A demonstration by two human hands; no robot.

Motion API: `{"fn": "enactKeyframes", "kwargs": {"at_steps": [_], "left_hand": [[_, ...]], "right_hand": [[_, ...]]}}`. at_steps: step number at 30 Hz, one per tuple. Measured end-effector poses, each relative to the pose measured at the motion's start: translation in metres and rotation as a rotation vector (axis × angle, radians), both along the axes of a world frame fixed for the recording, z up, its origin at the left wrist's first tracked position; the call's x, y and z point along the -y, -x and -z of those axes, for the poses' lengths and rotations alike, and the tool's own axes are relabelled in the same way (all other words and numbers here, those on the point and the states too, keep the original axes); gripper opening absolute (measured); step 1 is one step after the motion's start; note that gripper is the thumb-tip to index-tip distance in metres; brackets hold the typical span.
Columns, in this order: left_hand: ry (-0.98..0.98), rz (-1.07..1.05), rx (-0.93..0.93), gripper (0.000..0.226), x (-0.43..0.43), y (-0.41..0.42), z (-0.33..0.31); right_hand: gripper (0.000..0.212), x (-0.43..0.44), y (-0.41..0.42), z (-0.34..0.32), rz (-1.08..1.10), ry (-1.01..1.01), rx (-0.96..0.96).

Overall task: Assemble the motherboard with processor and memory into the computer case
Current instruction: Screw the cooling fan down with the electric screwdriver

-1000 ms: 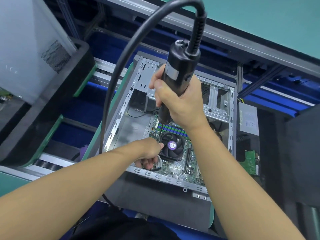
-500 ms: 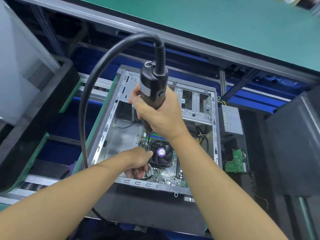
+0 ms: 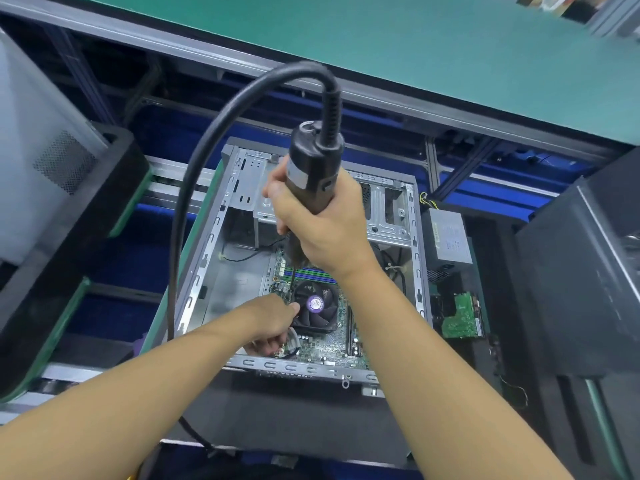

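An open grey computer case (image 3: 204, 271) lies on its side in front of me. Inside it sits the green motherboard (image 3: 325, 348) with a black processor fan (image 3: 317, 304) that has a purple sticker, and memory slots (image 3: 315, 273) just behind the fan. My right hand (image 3: 322, 230) grips a black electric screwdriver (image 3: 310, 168) upright, its bit pointing down at the board by the fan's left edge. My left hand (image 3: 272, 320) rests on the board left of the fan with its thumb at the fan's edge. Its fingers are curled under, and whatever they hold is hidden.
The screwdriver's thick black cable (image 3: 194, 188) arcs over the case's left side. A power supply (image 3: 450, 237) and a bare green circuit board (image 3: 462, 315) lie right of the case. A black case (image 3: 581, 271) stands far right, a black tray (image 3: 86, 209) far left, and a green bench top (image 3: 381, 46) behind.
My view has pulled back and shifted, so the case looks smaller. Both hands stay by the fan's left edge, and the screwdriver stays upright over the board.
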State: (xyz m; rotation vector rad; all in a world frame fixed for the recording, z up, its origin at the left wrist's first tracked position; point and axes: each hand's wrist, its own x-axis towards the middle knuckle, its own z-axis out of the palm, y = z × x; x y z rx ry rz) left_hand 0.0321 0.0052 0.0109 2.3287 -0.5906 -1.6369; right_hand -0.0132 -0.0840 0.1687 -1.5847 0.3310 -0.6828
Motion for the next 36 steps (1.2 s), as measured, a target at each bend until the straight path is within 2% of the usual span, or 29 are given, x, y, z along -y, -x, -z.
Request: {"fn": "enactKeyframes", "kwargs": {"at_steps": [1, 4, 7, 10, 12, 14, 19, 22, 25, 30, 36], "left_hand": [[0.021, 0.038, 0.072, 0.065, 0.0, 0.0, 0.0], [0.082, 0.277, 0.474, 0.051, 0.0, -0.002, -0.003], [0.173, 0.376, 0.797, 0.044, 0.002, 0.002, -0.008], [0.518, 0.502, 1.027, 0.067, 0.009, 0.01, -0.006], [0.574, 0.737, 0.977, 0.102, 0.018, 0.012, -0.003], [0.493, 0.887, 0.91, 0.119, 0.029, 0.011, 0.001], [0.577, 0.778, 0.673, 0.098, 0.034, 0.004, 0.018], [0.579, 0.781, 0.691, 0.1, 0.034, 0.002, 0.024], [0.596, 0.772, 0.686, 0.101, 0.034, 0.002, 0.029], [0.605, 0.763, 0.688, 0.1, 0.034, 0.001, 0.03], [0.611, 0.754, 0.698, 0.098, 0.033, 0.001, 0.029]], "right_hand": [[0.043, 0.001, 0.004, -0.003, 0.011, -0.002, 0.018], [0.043, 0.004, 0.019, -0.012, 0.026, 0.03, 0.038], [0.043, 0.011, 0.039, -0.015, 0.086, 0.034, 0.036], [0.038, 0.016, 0.061, -0.014, 0.153, 0.039, 0.031], [0.027, 0.017, 0.074, -0.014, 0.175, 0.036, 0.033], [0.021, 0.018, 0.084, -0.013, 0.18, 0.019, 0.039], [0.026, 0.02, 0.1, -0.006, 0.231, 0.023, 0.014], [0.024, 0.02, 0.102, -0.003, 0.249, 0.012, 0.026], [0.037, 0.019, 0.101, -0.001, 0.244, 0.014, 0.033], [0.015, 0.017, 0.098, -0.002, 0.232, 0.013, 0.032], [0.014, 0.018, 0.095, -0.001, 0.23, -0.003, 0.026]]}}
